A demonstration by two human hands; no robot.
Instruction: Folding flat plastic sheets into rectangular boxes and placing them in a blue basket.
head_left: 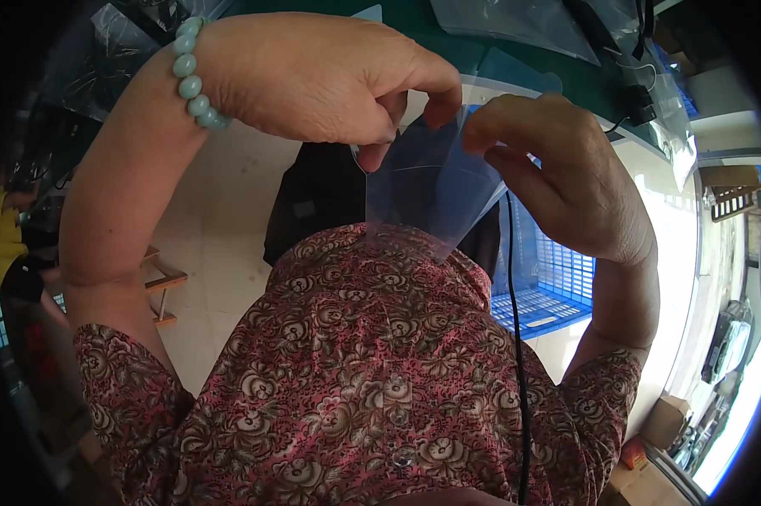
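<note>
Clear plastic sheet (423, 190) hangs at the upper centre of the frame, between the two hands and in front of the floral shirt (355, 337), its lower corner close to the cloth. A piece so thin would likely flop if gripped at one point, which may be why it is held from both sides. The left hand (313, 80) comes in from the upper left, back upward, wrist bent inward, with a pale green bead bracelet (190, 86) round it; its thumb and curled fingers seem to pinch the sheet's upper left part, though the exact contact is hard to make out. The right hand (570, 169), right of centre, pinches the right edge between thumb and bent index finger — the other fingers fold in behind. Both elbows stand well out to the sides and the forearms arch inward, probably to bring the fingertips level with each other. Beyond the hands, along the top of the frame, lies the green desk (452, 46) — with more clear plastic on it — while a blue basket (566, 282) sits below the right hand.
</note>
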